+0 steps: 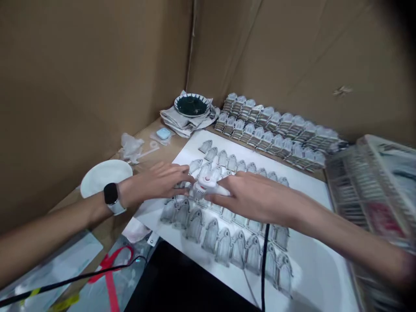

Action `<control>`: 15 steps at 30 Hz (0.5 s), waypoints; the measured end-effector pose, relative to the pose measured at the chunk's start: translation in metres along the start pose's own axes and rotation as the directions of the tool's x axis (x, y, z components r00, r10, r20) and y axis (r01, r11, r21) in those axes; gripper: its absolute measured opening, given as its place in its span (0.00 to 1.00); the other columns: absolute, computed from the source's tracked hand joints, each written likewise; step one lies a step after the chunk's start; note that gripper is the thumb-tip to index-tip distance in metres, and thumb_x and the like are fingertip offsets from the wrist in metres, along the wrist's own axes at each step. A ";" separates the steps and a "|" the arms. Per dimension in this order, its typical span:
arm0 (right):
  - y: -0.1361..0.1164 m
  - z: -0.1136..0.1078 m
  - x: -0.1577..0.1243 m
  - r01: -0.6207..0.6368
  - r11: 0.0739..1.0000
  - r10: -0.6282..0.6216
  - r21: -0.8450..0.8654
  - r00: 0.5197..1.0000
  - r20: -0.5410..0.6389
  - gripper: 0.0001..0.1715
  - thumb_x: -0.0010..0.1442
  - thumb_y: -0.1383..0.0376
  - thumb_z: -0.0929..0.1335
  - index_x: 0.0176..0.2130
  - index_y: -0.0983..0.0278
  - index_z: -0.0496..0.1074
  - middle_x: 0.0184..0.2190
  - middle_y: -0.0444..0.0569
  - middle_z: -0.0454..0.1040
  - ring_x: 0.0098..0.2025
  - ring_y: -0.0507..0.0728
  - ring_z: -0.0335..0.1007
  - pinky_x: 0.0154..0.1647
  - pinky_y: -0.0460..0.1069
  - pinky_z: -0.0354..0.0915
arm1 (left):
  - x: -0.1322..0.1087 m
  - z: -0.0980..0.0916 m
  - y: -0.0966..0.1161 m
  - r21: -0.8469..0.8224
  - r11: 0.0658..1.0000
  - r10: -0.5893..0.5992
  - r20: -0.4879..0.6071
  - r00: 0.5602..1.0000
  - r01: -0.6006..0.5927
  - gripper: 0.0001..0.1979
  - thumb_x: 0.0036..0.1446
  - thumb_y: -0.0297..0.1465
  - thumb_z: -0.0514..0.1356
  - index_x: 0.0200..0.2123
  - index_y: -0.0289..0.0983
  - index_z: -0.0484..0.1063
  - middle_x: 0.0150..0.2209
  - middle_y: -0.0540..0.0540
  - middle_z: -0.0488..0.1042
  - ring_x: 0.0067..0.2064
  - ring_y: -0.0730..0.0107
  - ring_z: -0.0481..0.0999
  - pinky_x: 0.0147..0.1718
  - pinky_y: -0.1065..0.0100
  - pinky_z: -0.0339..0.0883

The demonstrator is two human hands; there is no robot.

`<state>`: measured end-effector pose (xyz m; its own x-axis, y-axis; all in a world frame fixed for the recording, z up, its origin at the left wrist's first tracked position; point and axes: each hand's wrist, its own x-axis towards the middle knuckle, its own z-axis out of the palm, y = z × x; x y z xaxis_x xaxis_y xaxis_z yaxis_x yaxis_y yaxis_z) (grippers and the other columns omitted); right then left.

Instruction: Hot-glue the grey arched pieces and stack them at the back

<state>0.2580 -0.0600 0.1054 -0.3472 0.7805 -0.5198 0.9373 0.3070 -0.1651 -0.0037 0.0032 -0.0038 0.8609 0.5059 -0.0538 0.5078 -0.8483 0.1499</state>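
Note:
Rows of small arch-shaped, clear and grey pieces (223,248) lie on a white board (312,260). My right hand (248,193) is closed around a white handheld tool (208,184) with a red spot on it; its exact kind is unclear. The tool sits low over the middle rows, pointing left. Just to its left, my left hand (165,180) reaches over the pieces with fingers bent but apart, its fingertips close to the tool and the pieces below. A black cord (264,268) hangs beneath my right forearm.
Banded stacks of similar pieces (269,141) line the back. A dark-filled plate (192,105) rests on folded paper. At left are a white dish (105,175), a plastic bag (131,147) and red ribbon (110,268). A compartment box (367,186) stands right; a black panel (185,281) is in front.

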 end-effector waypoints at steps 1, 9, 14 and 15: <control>-0.001 0.000 0.000 -0.006 1.000 0.006 -0.009 1.000 0.005 0.34 0.78 0.43 0.60 0.33 0.62 0.77 0.28 0.53 0.78 0.28 0.61 0.74 0.33 0.54 0.59 | 0.000 0.000 0.000 -0.002 1.000 0.007 -0.011 1.000 -0.007 0.18 0.76 0.46 0.64 0.61 0.44 0.77 0.53 0.46 0.80 0.51 0.62 0.81 0.38 0.63 0.58; -0.017 -0.014 0.007 -0.007 0.995 0.009 -0.099 1.000 0.020 0.28 0.76 0.47 0.64 0.38 0.62 0.81 0.30 0.54 0.79 0.33 0.63 0.77 0.33 0.54 0.59 | 0.003 -0.002 -0.001 0.019 0.999 -0.026 0.017 1.000 0.025 0.18 0.75 0.49 0.64 0.54 0.42 0.80 0.56 0.44 0.80 0.49 0.60 0.80 0.37 0.63 0.58; 0.019 -0.012 -0.015 0.020 0.997 -0.022 0.071 0.999 0.025 0.39 0.74 0.34 0.60 0.31 0.60 0.74 0.28 0.50 0.76 0.27 0.59 0.69 0.30 0.54 0.59 | 0.004 -0.001 -0.002 -0.052 0.999 -0.002 0.028 1.000 0.004 0.16 0.76 0.46 0.64 0.60 0.49 0.78 0.53 0.47 0.79 0.47 0.62 0.79 0.36 0.64 0.56; 0.030 -0.009 -0.023 0.014 0.994 -0.011 0.108 0.999 -0.031 0.42 0.71 0.29 0.59 0.29 0.59 0.72 0.27 0.50 0.74 0.26 0.58 0.68 0.29 0.54 0.59 | 0.004 -0.002 -0.001 -0.064 0.998 -0.002 0.037 0.999 0.004 0.15 0.76 0.45 0.64 0.60 0.50 0.78 0.53 0.48 0.79 0.47 0.62 0.79 0.36 0.63 0.56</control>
<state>0.2935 -0.0642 0.1198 -0.3583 0.7937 -0.4916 0.9300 0.2573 -0.2624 -0.0008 0.0067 -0.0023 0.8606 0.5012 -0.0901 0.5082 -0.8346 0.2127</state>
